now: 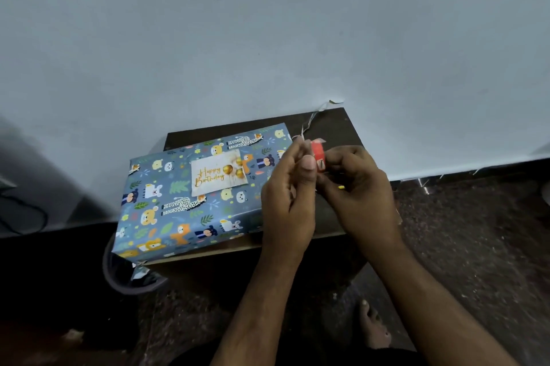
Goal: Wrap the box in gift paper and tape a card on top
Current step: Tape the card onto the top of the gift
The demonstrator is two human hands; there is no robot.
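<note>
The box (184,210), wrapped in blue paper with cartoon animals, lies on a small dark table (330,124) and overhangs its left and front edges. A white "Happy Birthday" card (218,172) with gold balloons rests on top of the box. Just right of the box, my right hand (361,187) holds a small red tape roll (318,154). My left hand (290,196) is raised against it, thumb and fingers pinched at the roll's edge. Whether a strip of tape is pulled free is too blurred to tell.
A pale wall stands right behind the table. Thin paper scraps (315,115) lie at the table's back edge. A dark curved object (125,276) sits below the box's front left corner. A bare foot (373,324) rests on the speckled floor. Cables (23,216) lie at far left.
</note>
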